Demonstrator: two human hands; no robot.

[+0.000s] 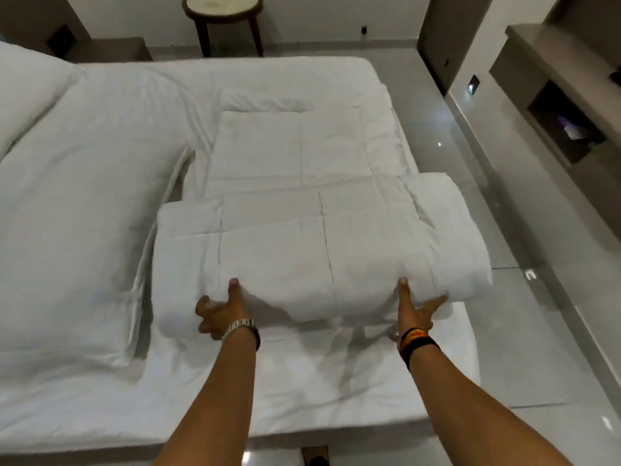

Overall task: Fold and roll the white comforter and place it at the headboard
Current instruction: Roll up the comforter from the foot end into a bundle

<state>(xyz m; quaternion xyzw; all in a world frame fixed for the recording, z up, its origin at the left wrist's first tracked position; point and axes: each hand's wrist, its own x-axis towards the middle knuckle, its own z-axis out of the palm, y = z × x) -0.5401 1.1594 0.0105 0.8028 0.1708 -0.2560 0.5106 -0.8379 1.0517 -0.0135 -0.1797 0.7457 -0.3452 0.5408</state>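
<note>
Most of the view is taken up by a bed (84, 398) covered in a white sheet, its near and left edges cut off by the frame. A large pillow (77, 203) is laid along the left side, and a second one behind it is only partly seen at the top left corner. The white comforter (302, 183) is spread over the right half of the bed as a long folded strip, with its near end turned into a thick roll (319, 257) just in front of the arms; the strip's far end is blurred into the sheet. The roll is gripped from below by both hands. The left hand (221, 311) is closed on the roll's near edge, thumb on top, fingers partly hidden beneath. The right hand (415, 311) is clamped likewise, fingers splayed under the fabric. A watch (240, 326) is worn on the left wrist and dark bands (416, 343) on the right. A round side table (223, 15) is cut off at the top edge
</note>
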